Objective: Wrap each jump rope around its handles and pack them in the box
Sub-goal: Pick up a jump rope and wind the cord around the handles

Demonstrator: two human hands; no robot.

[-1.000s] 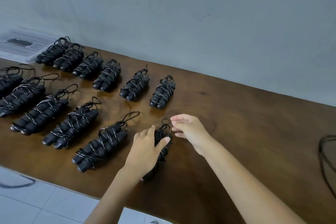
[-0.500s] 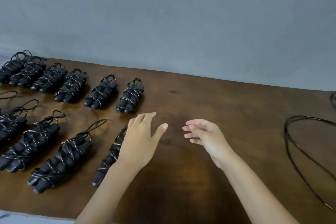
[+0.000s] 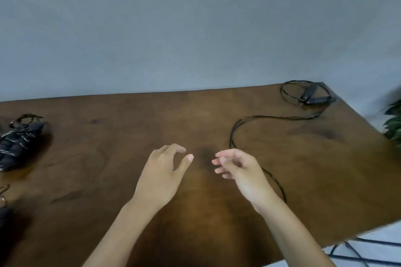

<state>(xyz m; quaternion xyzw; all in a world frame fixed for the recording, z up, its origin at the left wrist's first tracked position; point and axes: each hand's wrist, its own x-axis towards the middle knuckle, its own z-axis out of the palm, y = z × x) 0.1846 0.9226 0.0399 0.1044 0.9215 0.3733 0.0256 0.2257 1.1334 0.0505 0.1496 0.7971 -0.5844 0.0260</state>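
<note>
An unwrapped black jump rope lies on the brown table (image 3: 195, 223): its two handles (image 3: 315, 97) sit at the far right corner, and its thin cord (image 3: 236, 128) curves from there toward me and passes behind my right hand. My left hand (image 3: 165, 173) and my right hand (image 3: 240, 169) hover over the middle of the table, fingers loosely spread, holding nothing. One wrapped jump rope bundle (image 3: 20, 141) lies at the left edge of the view. No box is in view.
A grey wall rises behind the table. Green plant leaves (image 3: 393, 123) show at the right edge. Dark cords (image 3: 358, 251) lie on the pale floor below the table's right corner. Part of another bundle (image 3: 3, 210) shows at the lower left.
The view has swung right: the rows of wrapped bundles slid out to the left and the loose rope came into view. Both hands left the last bundle and moved right, empty.
</note>
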